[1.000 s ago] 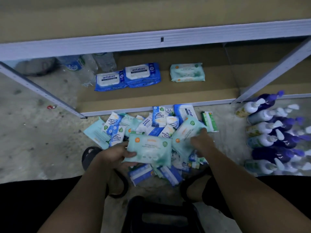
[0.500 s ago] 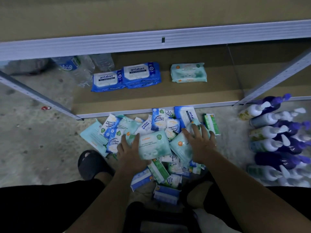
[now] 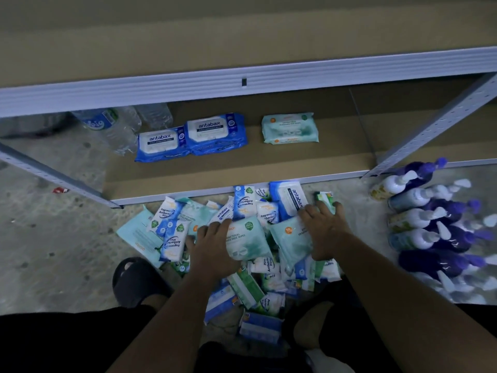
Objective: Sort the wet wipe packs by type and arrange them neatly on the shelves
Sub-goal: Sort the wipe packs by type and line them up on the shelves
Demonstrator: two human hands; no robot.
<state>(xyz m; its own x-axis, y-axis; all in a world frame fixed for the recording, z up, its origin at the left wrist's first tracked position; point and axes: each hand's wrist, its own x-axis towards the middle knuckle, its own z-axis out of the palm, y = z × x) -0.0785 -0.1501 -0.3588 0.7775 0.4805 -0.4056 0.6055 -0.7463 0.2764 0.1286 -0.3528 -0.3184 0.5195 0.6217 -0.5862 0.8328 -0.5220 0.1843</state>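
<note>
A heap of wet wipe packs (image 3: pixel 242 208) in blue, white and light green lies on the floor in front of the bottom shelf (image 3: pixel 242 168). My left hand (image 3: pixel 215 246) grips a light green pack (image 3: pixel 248 238) by its left edge, fingers on top. My right hand (image 3: pixel 326 232) holds a second light green pack (image 3: pixel 289 238) by its right edge, fingers spread over the heap. On the shelf lie two blue antabax packs (image 3: pixel 161 144) (image 3: pixel 216 131) side by side and one light green pack (image 3: pixel 290 127) to their right.
Purple and white spray bottles (image 3: pixel 430 224) lie in rows on the floor at the right. Clear water bottles (image 3: pixel 113 125) stand left of the shelf. Slanted metal uprights (image 3: pixel 430 125) (image 3: pixel 53 179) frame the shelf. A black sandal (image 3: pixel 134 281) is at the lower left.
Both hands have moved forward with their light green packs, from near my body to over the heap, closer to the shelf edge.
</note>
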